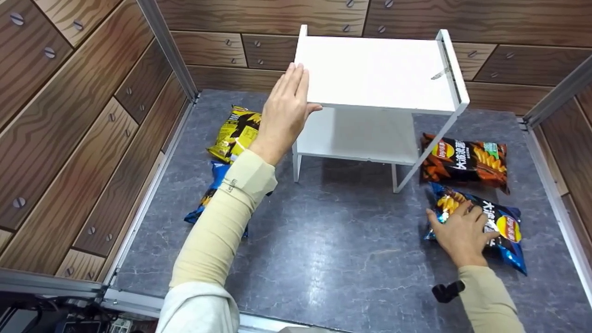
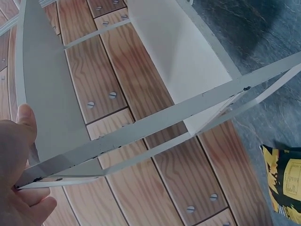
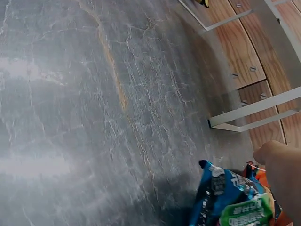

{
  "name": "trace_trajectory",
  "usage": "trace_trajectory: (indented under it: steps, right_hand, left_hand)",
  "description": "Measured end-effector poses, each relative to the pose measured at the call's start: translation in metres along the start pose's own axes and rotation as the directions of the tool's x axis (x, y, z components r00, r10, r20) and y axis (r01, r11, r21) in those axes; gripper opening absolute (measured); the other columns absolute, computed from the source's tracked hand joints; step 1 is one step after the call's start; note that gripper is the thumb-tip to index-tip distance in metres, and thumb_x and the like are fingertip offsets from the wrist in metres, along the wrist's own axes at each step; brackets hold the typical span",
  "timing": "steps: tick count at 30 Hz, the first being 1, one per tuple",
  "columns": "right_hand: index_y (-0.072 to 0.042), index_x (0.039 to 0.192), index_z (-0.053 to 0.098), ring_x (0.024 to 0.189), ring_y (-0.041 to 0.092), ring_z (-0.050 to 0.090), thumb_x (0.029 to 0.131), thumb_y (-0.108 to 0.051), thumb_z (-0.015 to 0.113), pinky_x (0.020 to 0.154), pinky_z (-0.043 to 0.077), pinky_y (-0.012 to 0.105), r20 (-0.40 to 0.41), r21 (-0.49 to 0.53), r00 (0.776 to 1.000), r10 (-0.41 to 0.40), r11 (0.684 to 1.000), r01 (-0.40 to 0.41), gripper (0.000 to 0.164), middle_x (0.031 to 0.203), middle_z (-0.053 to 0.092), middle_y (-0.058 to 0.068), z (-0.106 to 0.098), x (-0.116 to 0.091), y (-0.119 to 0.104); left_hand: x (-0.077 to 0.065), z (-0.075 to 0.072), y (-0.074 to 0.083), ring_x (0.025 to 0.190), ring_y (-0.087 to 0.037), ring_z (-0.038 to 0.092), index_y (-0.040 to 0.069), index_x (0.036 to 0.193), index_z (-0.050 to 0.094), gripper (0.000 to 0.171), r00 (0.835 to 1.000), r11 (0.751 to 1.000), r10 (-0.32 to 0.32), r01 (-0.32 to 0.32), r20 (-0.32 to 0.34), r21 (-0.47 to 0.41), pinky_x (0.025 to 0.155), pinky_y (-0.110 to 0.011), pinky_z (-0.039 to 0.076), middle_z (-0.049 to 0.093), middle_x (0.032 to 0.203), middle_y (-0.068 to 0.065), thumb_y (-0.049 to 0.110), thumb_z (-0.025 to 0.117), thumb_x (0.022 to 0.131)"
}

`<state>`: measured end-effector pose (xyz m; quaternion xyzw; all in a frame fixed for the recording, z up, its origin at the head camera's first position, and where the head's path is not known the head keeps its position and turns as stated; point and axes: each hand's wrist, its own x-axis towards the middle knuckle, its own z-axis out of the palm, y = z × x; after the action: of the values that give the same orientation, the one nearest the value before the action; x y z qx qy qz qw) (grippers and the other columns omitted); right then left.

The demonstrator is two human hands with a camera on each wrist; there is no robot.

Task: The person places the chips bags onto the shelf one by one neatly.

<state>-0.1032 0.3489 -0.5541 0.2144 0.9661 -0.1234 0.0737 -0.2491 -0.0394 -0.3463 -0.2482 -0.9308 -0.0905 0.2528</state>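
Left hand (image 1: 286,108) on the stand (image 1: 370,74), right hand (image 1: 467,231) over the blue bag (image 1: 508,224)
Left thumb and fingers clasp the stand's left near corner, likely to steady it. At near right, beside the orange bag (image 1: 467,159), the other fingers spread apart, perhaps to span the blue bag; whether they press, I cannot tell.

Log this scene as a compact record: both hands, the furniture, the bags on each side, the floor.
left hand: holds the shelf's top at its left side
right hand: spread over the right blue bag; firmness of contact unclear
furniture: white shelf, two tiers, upright
right bags: right blue bag, orange-black bag behind it
left bags: yellow-black bag; left blue bag, partly hidden
floor: grey floor, marbled
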Motion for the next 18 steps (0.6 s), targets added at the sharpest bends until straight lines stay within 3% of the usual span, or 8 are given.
trace_trajectory:
  steps: [3, 8, 13, 18]
  right_hand:
    - [0.017, 0.151, -0.002, 0.135, 0.068, 0.008, 0.092, -0.074, 0.036, 0.096, 0.003, 0.09, -0.007, 0.005, 1.0, -0.004, 1.0, 0.004, 0.115, 0.148, 0.006, 0.052, 0.004, 0.001, -0.003]
    - [0.019, 0.149, 0.004, 0.134, 0.069, 0.01, 0.095, -0.049, 0.056, 0.095, 0.002, 0.091, -0.081, -0.024, 0.994, -0.07, 0.997, 0.068, 0.102, 0.146, 0.01, 0.053, 0.012, -0.003, -0.001]
    - [0.02, 0.147, 0.017, 0.134, 0.065, 0.016, 0.089, -0.035, 0.065, 0.097, 0.002, 0.09, -0.16, -0.023, 0.975, -0.152, 0.988, 0.15, 0.093, 0.142, 0.02, 0.05, 0.017, -0.011, 0.008]
    - [0.017, 0.147, 0.025, 0.139, 0.062, 0.015, 0.083, -0.027, 0.071, 0.106, -0.004, 0.084, -0.217, 0.041, 0.947, -0.238, 0.967, 0.253, 0.091, 0.145, 0.023, 0.047, 0.022, -0.022, 0.019]
  left_hand:
    - [-0.001, 0.0, -0.001, 0.148, -0.032, 0.033, -0.007, 0.147, 0.039, 0.072, 1.0, 1.0, -0.001, 0.001, -0.006, -0.018, 0.125, -0.034, 0.023, 0.039, 0.155, -0.022, 0.044, 0.051, 0.097]
    - [-0.002, 0.0, -0.002, 0.148, -0.032, 0.033, -0.008, 0.147, 0.039, 0.072, 1.0, 0.999, -0.002, 0.001, -0.011, -0.035, 0.125, -0.034, 0.023, 0.039, 0.155, -0.023, 0.044, 0.05, 0.097]
    - [-0.002, 0.0, -0.001, 0.148, -0.031, 0.033, -0.007, 0.147, 0.039, 0.072, 1.0, 0.999, -0.003, 0.002, -0.014, -0.042, 0.125, -0.032, 0.022, 0.039, 0.155, -0.022, 0.044, 0.049, 0.098]
    - [-0.001, 0.0, 0.0, 0.149, -0.031, 0.032, -0.007, 0.147, 0.039, 0.072, 1.0, 0.998, -0.008, 0.007, -0.009, -0.055, 0.125, -0.032, 0.022, 0.039, 0.155, -0.022, 0.044, 0.05, 0.098]
